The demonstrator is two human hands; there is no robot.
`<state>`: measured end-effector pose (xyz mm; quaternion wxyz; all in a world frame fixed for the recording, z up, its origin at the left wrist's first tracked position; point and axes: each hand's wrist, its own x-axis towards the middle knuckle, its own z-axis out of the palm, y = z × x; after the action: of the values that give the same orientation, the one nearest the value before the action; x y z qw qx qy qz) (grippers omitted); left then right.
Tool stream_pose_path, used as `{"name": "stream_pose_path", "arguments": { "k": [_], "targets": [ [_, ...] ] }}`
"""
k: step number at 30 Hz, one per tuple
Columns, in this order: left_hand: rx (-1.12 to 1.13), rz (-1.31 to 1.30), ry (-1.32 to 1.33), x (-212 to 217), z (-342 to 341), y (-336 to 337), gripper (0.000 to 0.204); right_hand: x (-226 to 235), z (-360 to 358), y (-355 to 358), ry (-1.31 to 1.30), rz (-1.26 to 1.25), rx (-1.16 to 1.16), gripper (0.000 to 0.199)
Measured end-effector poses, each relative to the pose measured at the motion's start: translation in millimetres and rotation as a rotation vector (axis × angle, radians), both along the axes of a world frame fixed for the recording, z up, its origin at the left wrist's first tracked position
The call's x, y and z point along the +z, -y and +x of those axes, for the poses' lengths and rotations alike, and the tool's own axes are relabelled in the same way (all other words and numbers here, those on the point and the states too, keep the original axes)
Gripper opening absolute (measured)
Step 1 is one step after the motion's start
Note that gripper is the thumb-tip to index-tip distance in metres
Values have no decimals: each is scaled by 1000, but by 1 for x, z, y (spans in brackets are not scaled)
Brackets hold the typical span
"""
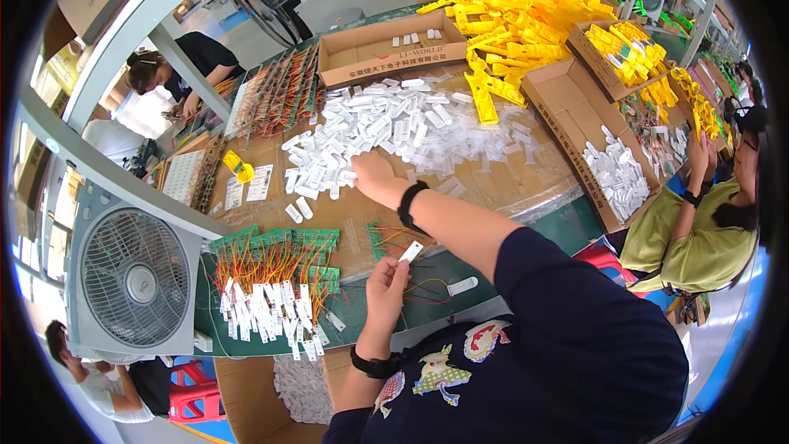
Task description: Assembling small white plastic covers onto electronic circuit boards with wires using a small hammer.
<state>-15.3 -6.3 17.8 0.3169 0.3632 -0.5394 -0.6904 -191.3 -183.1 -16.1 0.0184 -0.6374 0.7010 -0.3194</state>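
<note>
My left hand (385,289) is closed in a pinch on a small white strip with holes (411,252), held over the near table edge. Red and yellow wires and a green circuit board (378,240) lie just beyond it. My right hand (374,175) reaches to the near edge of a pile of small white plastic covers (370,125). Its fingers are curled together among the pieces, and their tips are partly hidden, so what they grip is unclear. Two loose white covers (299,210) lie left of that hand. One wired white piece (462,286) rests right of my left hand.
Wired green boards with white strips (275,312) hang over the front-left edge beside a grey fan (138,279). Cardboard trays (394,43) and yellow plastic parts (526,20) stand at the back. A box of white pieces (604,197) sits right, near a co-worker (699,222).
</note>
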Motion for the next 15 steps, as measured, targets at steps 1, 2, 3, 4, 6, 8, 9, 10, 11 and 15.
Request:
{"name": "stream_pose_path", "arguments": {
  "k": [1,2,3,4,6,8,9,10,11,15],
  "targets": [
    [16,4,7,4,-1,-1,12,2,-5,-4,131,-8,72,25],
    [4,7,5,5,-1,0,12,1,-9,-15,129,-6,59,25],
    [57,-7,-3,3,3,0,11,28,-2,-43,332,7,128,25],
    [84,-22,-14,2,0,-1,10,47,-4,-72,534,11,170,25],
    [105,-33,-41,0,-5,-1,9,44,-15,-116,592,-20,227,25],
    [88,-58,-53,-8,-6,1,9,48,-19,-157,651,-45,288,24],
    [86,-64,-32,-4,-9,0,12,58,-20,-177,958,164,214,20],
    [57,-53,-37,-6,-13,0,12,62,-20,-194,1266,370,132,16],
    [64,-86,-37,-9,-16,0,15,61,-16,-207,1269,362,104,16],
    [83,-152,12,-11,-28,-2,26,63,-3,-241,1720,129,15,11]
  ]
}}
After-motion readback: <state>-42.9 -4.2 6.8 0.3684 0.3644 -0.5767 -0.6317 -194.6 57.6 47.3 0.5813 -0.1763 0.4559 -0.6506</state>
